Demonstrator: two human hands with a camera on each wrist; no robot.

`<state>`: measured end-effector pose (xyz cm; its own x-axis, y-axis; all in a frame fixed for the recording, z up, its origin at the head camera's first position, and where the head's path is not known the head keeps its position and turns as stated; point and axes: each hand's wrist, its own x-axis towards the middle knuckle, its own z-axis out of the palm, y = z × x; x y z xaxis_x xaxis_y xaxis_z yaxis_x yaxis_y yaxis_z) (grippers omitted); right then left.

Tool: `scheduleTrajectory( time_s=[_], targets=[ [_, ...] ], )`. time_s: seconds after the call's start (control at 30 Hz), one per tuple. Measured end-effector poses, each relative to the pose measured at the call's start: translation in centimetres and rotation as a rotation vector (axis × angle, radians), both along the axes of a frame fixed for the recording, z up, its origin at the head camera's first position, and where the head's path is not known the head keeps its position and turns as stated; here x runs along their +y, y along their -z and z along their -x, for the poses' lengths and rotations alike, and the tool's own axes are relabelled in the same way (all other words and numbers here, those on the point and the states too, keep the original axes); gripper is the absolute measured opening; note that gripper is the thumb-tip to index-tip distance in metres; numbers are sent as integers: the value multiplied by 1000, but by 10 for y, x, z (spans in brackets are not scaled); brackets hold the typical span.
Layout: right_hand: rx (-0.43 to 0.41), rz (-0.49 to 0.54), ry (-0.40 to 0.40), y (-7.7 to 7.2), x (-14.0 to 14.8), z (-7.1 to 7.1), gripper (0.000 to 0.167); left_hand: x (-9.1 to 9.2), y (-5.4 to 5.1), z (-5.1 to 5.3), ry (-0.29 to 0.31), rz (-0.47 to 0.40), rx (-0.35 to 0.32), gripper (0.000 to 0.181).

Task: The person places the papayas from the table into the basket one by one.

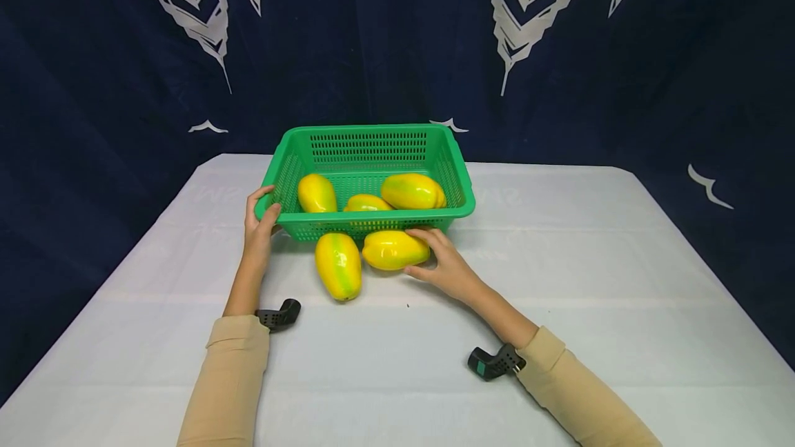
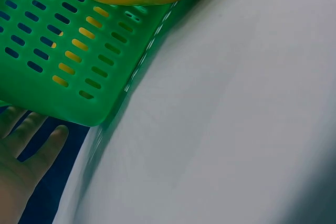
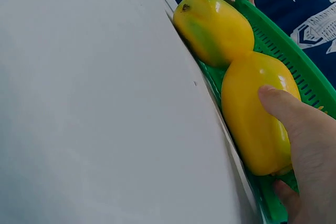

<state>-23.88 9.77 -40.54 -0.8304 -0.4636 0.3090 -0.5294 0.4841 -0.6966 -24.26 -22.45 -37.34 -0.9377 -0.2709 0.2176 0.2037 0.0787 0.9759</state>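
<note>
A green plastic basket (image 1: 373, 216) stands on the table with three yellow papayas inside, among them a papaya (image 1: 317, 193) at its left and a papaya (image 1: 413, 191) at its right. My left hand (image 1: 259, 223) grips the basket's front left corner, thumb and fingers at the rim. Just in front of the basket, two more papayas lie on the table. My right hand (image 1: 448, 267) holds the right end of one papaya (image 1: 394, 250), with thumb and fingers on opposite sides. Beside it lies the other papaya (image 3: 215, 30), yellow with a green streak.
A white cloth covers the table (image 1: 596, 261). Behind its far edge hangs a dark blue curtain (image 1: 373, 40) with white figures. Each wrist wears a black camera mount, one on the left wrist (image 1: 279, 316) and one on the right wrist (image 1: 495, 362).
</note>
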Motion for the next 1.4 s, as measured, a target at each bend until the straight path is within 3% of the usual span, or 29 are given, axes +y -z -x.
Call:
scheduleTrajectory(
  time_s=[0.23, 0.43, 0.8, 1.27, 1.4],
  targets=[
    [-25, 3, 1, 0, 0, 1, 63, -4, 7, 5, -4, 21, 25, 42],
    [-74, 6, -7, 0, 0, 1, 63, -4, 7, 4, -12, 12, 21, 42],
    [-84, -1, -14, 2, 2, 3, 63, -2, 7, 6, -9, 1, 19, 42],
    [-230, 172, -46, -2, 0, 2, 56, -4, 6, 5, -2, -14, 18, 43],
    [-248, 181, -43, -5, 0, 1, 54, -4, 7, 6, -1, -5, 15, 44]
  ],
)
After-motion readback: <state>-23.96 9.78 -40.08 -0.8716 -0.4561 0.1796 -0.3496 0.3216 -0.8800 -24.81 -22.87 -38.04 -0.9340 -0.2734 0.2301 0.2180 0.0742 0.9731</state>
